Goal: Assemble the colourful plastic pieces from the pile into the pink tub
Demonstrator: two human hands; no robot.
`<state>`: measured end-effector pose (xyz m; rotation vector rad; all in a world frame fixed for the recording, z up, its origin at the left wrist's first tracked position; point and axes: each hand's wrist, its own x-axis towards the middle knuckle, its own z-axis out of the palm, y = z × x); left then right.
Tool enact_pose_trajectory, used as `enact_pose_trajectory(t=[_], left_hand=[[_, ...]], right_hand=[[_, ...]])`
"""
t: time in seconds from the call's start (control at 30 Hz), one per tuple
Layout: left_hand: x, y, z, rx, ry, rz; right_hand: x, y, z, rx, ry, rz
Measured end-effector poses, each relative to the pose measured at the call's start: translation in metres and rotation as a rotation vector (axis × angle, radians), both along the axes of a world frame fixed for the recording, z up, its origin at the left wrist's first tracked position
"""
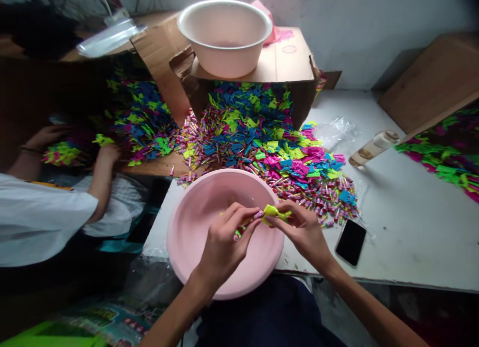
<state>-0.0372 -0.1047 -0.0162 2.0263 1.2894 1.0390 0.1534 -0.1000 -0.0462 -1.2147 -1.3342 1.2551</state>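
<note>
Over a pink basin (187,237), my left hand (228,237) pinches a small pink patterned tube (258,214) between thumb and forefinger. A green piece (237,234) shows under its fingers. My right hand (303,227) grips a yellow-green plastic piece (272,213) by its right side. The tube's end meets the left side of the yellow-green piece. Few details show inside the basin, as my left hand covers part of it. Just behind the basin lies a heap of small patterned tubes (299,189), mixed with colourful plastic pieces (239,120).
A white basin (224,62) stands on a cardboard box (292,62). On the white table (411,227) are a phone (351,242), a bottle (374,148) and clear plastic (337,131). Another box (430,82) is at right. A person's hands (107,155) handle pieces at left.
</note>
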Motion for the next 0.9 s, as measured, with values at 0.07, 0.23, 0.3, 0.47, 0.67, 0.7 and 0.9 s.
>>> enact_pose_trajectory(t=[0.07, 0.23, 0.3, 0.47, 0.67, 0.7, 0.9], left_hand=[[0.001, -0.003, -0.002, 0.074, 0.041, -0.004], [-0.006, 0.0, -0.001, -0.082, -0.046, -0.048], [-0.01, 0.004, -0.001, -0.295, -0.121, -0.101], [-0.016, 0.012, -0.011, -0.583, -0.208, -0.162], [-0.052, 0.031, -0.02, -0.472, 0.162, -0.299], [-0.06, 0.037, -0.02, -0.435, 0.272, -0.304], [-0.056, 0.119, -0.031, -0.05, 0.58, -0.174]], right_hand=[[-0.001, -0.003, 0.001, 0.056, -0.068, -0.005], [0.003, -0.005, -0.001, 0.136, -0.083, 0.043], [0.005, -0.005, -0.004, 0.09, -0.056, 0.097], [0.002, -0.006, -0.02, -0.109, 0.065, 0.161], [-0.006, 0.021, -0.026, -0.027, -0.076, 0.323], [-0.002, 0.03, -0.029, 0.046, -0.146, 0.317], [0.053, 0.101, -0.089, 0.215, -0.521, -0.15]])
